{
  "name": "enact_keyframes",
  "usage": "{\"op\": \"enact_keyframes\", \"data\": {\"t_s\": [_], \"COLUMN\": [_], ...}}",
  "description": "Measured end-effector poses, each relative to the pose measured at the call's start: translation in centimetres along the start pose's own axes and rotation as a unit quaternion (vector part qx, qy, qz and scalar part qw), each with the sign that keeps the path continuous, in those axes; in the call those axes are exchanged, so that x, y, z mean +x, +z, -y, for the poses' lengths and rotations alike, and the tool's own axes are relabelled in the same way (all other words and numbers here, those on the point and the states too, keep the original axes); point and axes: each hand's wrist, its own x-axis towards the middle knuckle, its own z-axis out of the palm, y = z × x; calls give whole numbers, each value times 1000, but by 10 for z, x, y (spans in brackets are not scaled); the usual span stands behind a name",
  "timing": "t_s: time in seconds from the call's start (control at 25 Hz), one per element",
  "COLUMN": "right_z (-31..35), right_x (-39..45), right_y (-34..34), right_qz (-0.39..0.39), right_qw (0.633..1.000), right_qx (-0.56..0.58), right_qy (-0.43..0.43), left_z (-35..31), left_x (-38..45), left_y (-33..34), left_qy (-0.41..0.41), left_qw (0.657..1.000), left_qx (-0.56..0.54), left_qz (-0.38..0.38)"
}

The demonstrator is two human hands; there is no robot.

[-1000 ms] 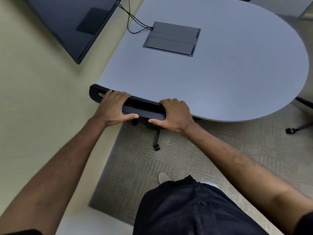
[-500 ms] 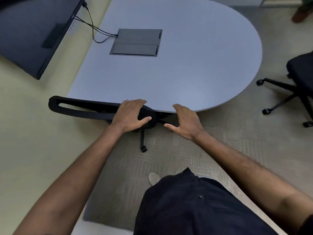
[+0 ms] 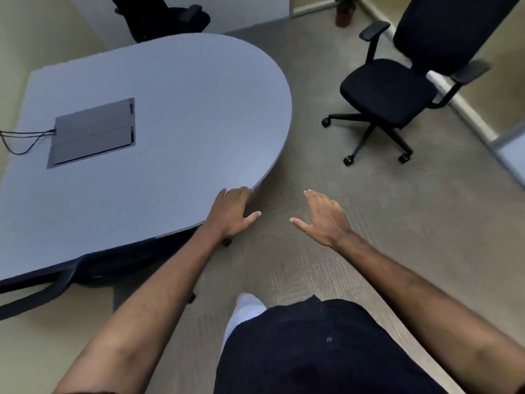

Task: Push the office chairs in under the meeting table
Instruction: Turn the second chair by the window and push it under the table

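The grey rounded meeting table [image 3: 170, 115] fills the left half of the view. One black office chair [image 3: 65, 277] sits tucked under its near edge, only its backrest top showing at lower left. My left hand [image 3: 231, 213] hovers open at the table's near rim, holding nothing. My right hand [image 3: 324, 217] is open over the carpet, fingers spread, clear of the table. A second black office chair [image 3: 397, 89] with armrests stands free on the carpet at upper right, away from the table. A third black chair [image 3: 167, 15] is at the table's far side.
A grey cable hatch [image 3: 91, 132] with cords lies in the tabletop. A potted plant [image 3: 343, 9] stands by the far wall. A pale partition base [image 3: 466, 109] runs along the right. Carpet lies between me and the free chair.
Both hands have let go of the tucked chair's backrest and opened. My view has swung right, bringing the free chair at upper right into sight.
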Motion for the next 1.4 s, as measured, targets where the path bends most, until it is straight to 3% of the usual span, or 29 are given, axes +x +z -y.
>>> {"op": "enact_keyframes", "data": {"t_s": [0.36,0.6,0.84,1.08,1.4], "right_z": [-177,-287,-398,-530,-716], "right_x": [38,106,172,233,322], "right_y": [-55,-114,-187,-247,-341], "right_qz": [-61,-67,-122,-154,-141], "right_qw": [980,964,944,933,956], "right_qx": [38,39,47,64,70], "right_qy": [186,254,304,319,246], "left_z": [-113,-192,-287,-377,-514], "left_x": [213,385,542,674,812], "left_y": [1,-1,-22,-38,-43], "left_qy": [132,163,189,181,121], "left_qw": [991,986,982,983,991], "left_qx": [21,25,29,17,0], "left_qz": [12,9,6,-34,-59]}}
